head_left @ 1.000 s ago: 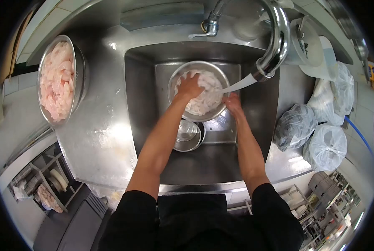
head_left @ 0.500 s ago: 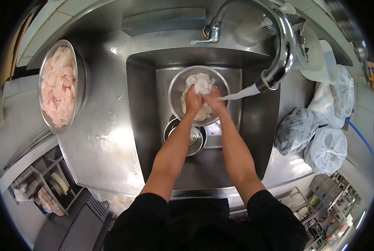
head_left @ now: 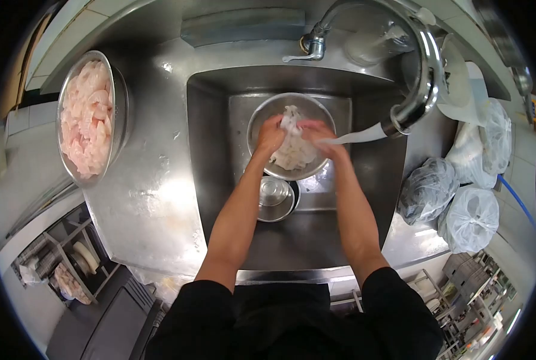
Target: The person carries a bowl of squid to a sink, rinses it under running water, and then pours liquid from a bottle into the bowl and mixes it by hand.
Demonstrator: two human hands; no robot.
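Note:
A round metal bowl stands in the sink and holds a heap of pale, wet raw meat pieces. At the heap's left side my left hand curls its fingers round some of the pieces. My right hand grips the heap from the right, slightly smeared by motion, its fingertips partly hidden among the pieces. Water runs from the curved faucet onto or beside my right hand. Below the bowl sits a smaller metal pot, partly covered by my left forearm.
On the left counter, an oval-looking metal bowl is piled with pink raw meat. Tied plastic bags lie on the right counter, beside a dark-filled bag. The sink's walls surround the bowl; the faucet arches over its right side.
My hands were close together at the middle of the bowl, lifting pieces; now they are spread apart at both sides of the heap. The view has shifted slightly.

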